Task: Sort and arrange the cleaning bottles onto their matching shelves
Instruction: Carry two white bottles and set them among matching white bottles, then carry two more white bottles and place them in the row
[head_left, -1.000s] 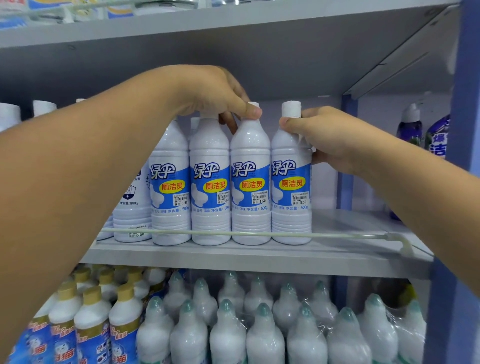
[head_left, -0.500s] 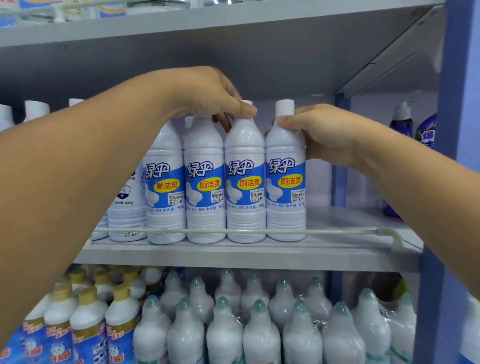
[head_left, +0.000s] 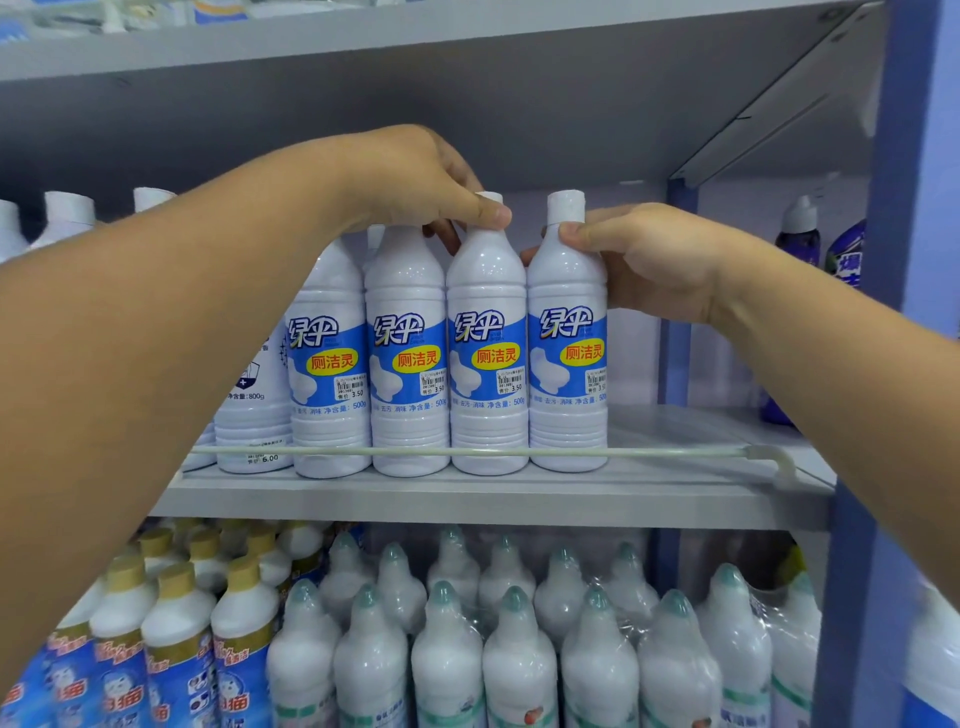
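Observation:
Several white toilet-cleaner bottles with blue labels stand in a row on the grey middle shelf (head_left: 519, 493), behind a thin white rail. My left hand (head_left: 415, 182) rests over the tops of the row, thumb and fingers pinching the cap and neck of the third bottle (head_left: 485, 343). My right hand (head_left: 649, 260) grips the neck and shoulder of the rightmost bottle (head_left: 567, 343), just below its white cap. Both bottles stand upright on the shelf, side by side and touching.
A larger white 800 g bottle (head_left: 254, 415) stands left of the row. The shelf right of the row is bare up to dark blue bottles (head_left: 800, 234) by the blue upright (head_left: 898, 260). Below are gold-capped bottles (head_left: 176, 623) and shrink-wrapped green-capped bottles (head_left: 519, 649).
Both hands have stayed on the same bottle tops. The right thumb has slid from the cap down to the neck. The view has shifted slightly; the bottles have not visibly moved.

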